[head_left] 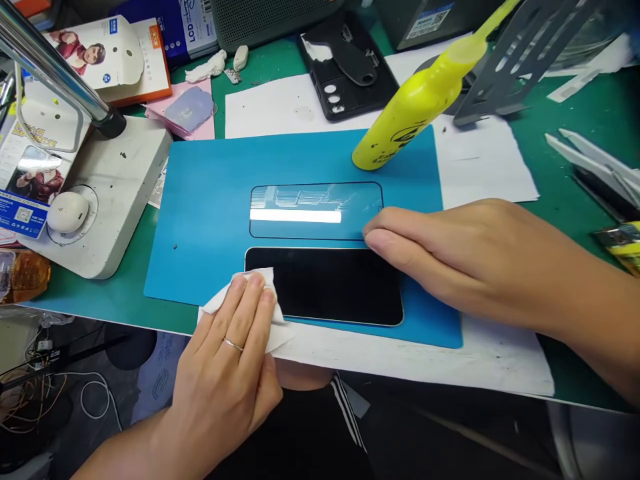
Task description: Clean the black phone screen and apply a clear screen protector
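A phone (330, 285) with a dark, blank screen lies flat on a blue work mat (200, 220). My left hand (227, 360) presses a folded white wipe (274, 320) onto the phone's left end, its fingers together on top. Just beyond the phone is a clear screen glass (310, 228) with a thin black border. My right hand (445, 257) is closed, thumb and forefinger pressed together at the right ends of the glass and phone. Whatever its fingertips hold, if anything, is hidden.
Behind the glass stands a yellow squeeze bottle (400, 117). A black phone case (345, 67) lies at the back, near a dark slotted stand (520, 60). On the left is a white lamp base (113, 200); tweezers (600, 163) lie at the right.
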A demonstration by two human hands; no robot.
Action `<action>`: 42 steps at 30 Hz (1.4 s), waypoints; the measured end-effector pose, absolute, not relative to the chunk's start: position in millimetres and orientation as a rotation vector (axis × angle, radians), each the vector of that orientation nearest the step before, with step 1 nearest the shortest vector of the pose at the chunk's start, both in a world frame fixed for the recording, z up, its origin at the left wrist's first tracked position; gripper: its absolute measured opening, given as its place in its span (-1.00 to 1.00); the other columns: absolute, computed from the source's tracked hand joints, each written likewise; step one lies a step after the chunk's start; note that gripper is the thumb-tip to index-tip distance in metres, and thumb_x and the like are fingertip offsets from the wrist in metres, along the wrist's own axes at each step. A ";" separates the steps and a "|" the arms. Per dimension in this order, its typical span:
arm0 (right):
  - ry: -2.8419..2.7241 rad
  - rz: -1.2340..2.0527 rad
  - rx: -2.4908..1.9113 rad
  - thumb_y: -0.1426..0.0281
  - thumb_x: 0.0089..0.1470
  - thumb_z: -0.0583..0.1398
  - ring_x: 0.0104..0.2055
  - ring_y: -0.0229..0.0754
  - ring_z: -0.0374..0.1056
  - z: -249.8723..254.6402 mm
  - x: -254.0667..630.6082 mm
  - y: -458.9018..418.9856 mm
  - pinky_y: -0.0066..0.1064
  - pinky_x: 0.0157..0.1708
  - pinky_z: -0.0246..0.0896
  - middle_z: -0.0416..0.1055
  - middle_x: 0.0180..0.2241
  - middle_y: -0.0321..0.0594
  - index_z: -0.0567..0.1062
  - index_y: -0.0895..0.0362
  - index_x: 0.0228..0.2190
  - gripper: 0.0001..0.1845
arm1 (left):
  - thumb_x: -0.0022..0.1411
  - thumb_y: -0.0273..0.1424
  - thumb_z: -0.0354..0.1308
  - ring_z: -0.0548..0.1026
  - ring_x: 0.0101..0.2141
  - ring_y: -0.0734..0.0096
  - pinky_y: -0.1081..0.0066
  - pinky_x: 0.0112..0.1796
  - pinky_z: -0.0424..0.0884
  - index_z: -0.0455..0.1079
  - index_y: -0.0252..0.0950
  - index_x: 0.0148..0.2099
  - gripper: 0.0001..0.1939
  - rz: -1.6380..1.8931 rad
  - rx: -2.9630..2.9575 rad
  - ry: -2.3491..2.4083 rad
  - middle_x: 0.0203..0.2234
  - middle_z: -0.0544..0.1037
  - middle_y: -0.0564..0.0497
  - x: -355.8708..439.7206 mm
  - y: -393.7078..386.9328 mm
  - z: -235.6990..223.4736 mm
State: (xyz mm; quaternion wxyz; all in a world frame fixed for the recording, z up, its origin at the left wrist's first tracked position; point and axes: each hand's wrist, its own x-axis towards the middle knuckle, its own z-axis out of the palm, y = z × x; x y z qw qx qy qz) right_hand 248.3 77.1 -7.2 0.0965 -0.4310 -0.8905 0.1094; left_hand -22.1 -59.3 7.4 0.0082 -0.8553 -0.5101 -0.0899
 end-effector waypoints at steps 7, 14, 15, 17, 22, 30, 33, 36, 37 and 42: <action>-2.598 0.333 -1.154 0.10 0.48 -0.09 -0.67 -0.15 0.23 -14.3 252.1 81.0 -0.33 -0.56 -0.03 0.29 -0.67 -0.43 0.36 -0.01 -0.36 -0.57 | 0.39 -0.36 -0.10 0.26 0.41 -0.07 0.15 0.07 0.48 0.23 -0.64 0.39 -0.36 -0.345 -2.648 -1.553 0.38 0.33 -0.34 5.7 -38.8 -1.3; -2.614 0.356 -1.143 0.10 0.48 -0.09 -0.63 -0.14 0.28 -13.9 252.7 81.7 -0.31 -0.54 0.01 0.35 -0.63 -0.42 0.38 -0.02 -0.34 -0.58 | 0.41 -0.34 -0.07 0.23 0.42 -0.11 0.04 0.35 0.24 0.16 -0.66 0.43 -0.33 -0.353 -2.585 -1.669 0.42 0.25 -0.39 -7.3 -26.1 -3.9; -2.611 0.362 -1.134 0.10 0.48 -0.08 -0.64 -0.15 0.27 -12.9 251.8 81.8 -0.32 -0.55 0.00 0.34 -0.64 -0.42 0.38 -0.01 -0.34 -0.57 | 0.41 -0.34 -0.07 0.21 0.43 -0.11 0.04 0.36 0.20 0.15 -0.67 0.44 -0.32 -0.352 -2.577 -1.678 0.42 0.24 -0.41 -8.9 -27.6 -4.1; -2.607 0.369 -1.117 0.10 0.48 -0.09 -0.66 -0.17 0.26 -11.0 250.2 82.1 -0.33 -0.56 -0.02 0.32 -0.65 -0.43 0.37 0.00 -0.35 -0.57 | 0.42 -0.34 -0.07 0.17 0.45 -0.12 0.06 0.38 0.16 0.12 -0.68 0.45 -0.32 -0.337 -2.578 -1.688 0.43 0.21 -0.42 -9.7 -33.9 -4.0; -2.600 0.328 -1.094 0.11 0.49 -0.11 -0.69 -0.18 0.21 -8.9 249.6 82.5 -0.32 -0.57 -0.07 0.29 -0.66 -0.42 0.33 0.01 -0.38 -0.55 | 0.43 -0.37 -0.04 0.07 0.48 -0.07 0.12 0.43 0.00 0.13 -0.69 0.44 -0.34 -0.308 -2.597 -1.715 0.44 0.19 -0.44 -5.9 -59.9 0.8; -2.600 0.312 -1.062 0.13 0.49 -0.12 -0.69 -0.16 0.17 -9.5 247.7 83.6 -0.31 -0.56 -0.15 0.23 -0.67 -0.42 0.27 0.00 -0.41 -0.56 | 0.41 -0.45 -0.03 0.09 0.48 -0.02 0.14 0.42 0.04 0.17 -0.69 0.42 -0.38 -0.273 -2.589 -1.702 0.41 0.25 -0.45 -7.4 -64.0 7.6; -2.605 0.323 -1.075 0.14 0.49 -0.12 -0.68 -0.16 0.15 -10.1 246.7 83.7 -0.31 -0.55 -0.16 0.21 -0.67 -0.42 0.26 0.00 -0.42 -0.56 | 0.43 -0.42 -0.06 0.15 0.46 -0.04 0.10 0.40 0.11 0.15 -0.66 0.44 -0.37 -0.263 -2.569 -1.707 0.42 0.24 -0.41 -8.0 -48.8 6.8; -2.612 0.346 -1.115 0.12 0.49 -0.13 -0.66 -0.15 0.14 -9.2 246.4 83.8 -0.32 -0.53 -0.19 0.19 -0.68 -0.41 0.26 0.00 -0.42 -0.55 | 0.43 -0.40 -0.08 0.20 0.44 -0.08 0.06 0.37 0.17 0.16 -0.64 0.45 -0.36 -0.249 -2.529 -1.720 0.43 0.24 -0.38 -6.2 -39.6 5.2; -2.614 0.357 -1.136 0.12 0.48 -0.13 -0.65 -0.15 0.13 -8.1 246.3 83.8 -0.31 -0.52 -0.21 0.18 -0.68 -0.40 0.26 0.00 -0.42 -0.54 | 0.43 -0.40 -0.08 0.21 0.43 -0.09 0.05 0.37 0.18 0.16 -0.63 0.45 -0.36 -0.247 -2.518 -1.723 0.43 0.24 -0.38 -4.9 -38.6 4.4; -2.583 0.597 -1.258 0.08 0.43 -0.17 -0.60 -0.17 0.11 1.2 243.2 85.9 -0.29 -0.46 -0.20 0.18 -0.65 -0.35 0.25 0.02 -0.44 -0.51 | 0.44 -0.36 -0.09 0.22 0.42 -0.15 0.04 0.34 0.21 0.17 -0.65 0.44 -0.36 -0.269 -2.449 -1.721 0.41 0.26 -0.38 12.0 -36.0 -1.2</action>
